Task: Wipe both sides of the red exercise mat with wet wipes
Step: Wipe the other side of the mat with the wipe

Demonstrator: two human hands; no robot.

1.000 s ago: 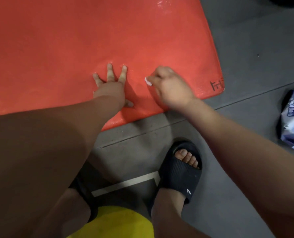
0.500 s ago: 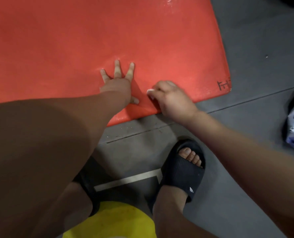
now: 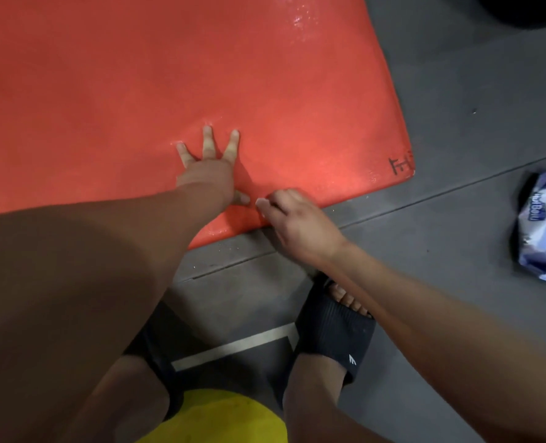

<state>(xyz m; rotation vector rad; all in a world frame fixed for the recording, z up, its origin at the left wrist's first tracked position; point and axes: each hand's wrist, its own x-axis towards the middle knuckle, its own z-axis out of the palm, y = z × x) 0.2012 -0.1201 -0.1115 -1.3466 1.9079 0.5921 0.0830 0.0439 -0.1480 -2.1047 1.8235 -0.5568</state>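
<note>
Nearest the camera: a yellow fabric garment (image 3: 211, 417) fills the bottom edge, bare legs on either side of it.
Feet: the right foot sits in a black ribbed slide sandal (image 3: 335, 334), toes showing at the front. The other foot is mostly hidden under the left arm.
Floor: dark grey matte flooring (image 3: 441, 139) with seams across it, and a short white painted stripe (image 3: 233, 346) between the feet.
Left arm: it reaches forward from the lower left, long and straight, wrist bent back.
Right arm: it comes in from the lower right, crossing over the sandal toes.
Right hand: the right hand (image 3: 297, 219) is down at the near edge of the mat, knuckles up, fingers curled tight under. It pinches a small white wet wipe (image 3: 259, 202), and only a pale sliver peeps out at the fingertips, pressed to the mat.
Left hand: the left hand (image 3: 208, 167) is planted flat, palm down, fingers straight and fanned wide, thumb out just beside the right hand's fingertips. It holds nothing and simply presses on the mat.
Mat: the flat red vinyl exercise mat (image 3: 201, 75) lies on the floor and fills the upper left, with a wet sheen near its far edge and a black hand-drawn mark (image 3: 399, 166) at the near right corner.
Off to the right: a crumpled blue-and-white plastic wipes pack (image 3: 543, 228) lies on the floor, well apart from the mat.
Far corner: a dark round object (image 3: 521, 11), cut off by the frame.
</note>
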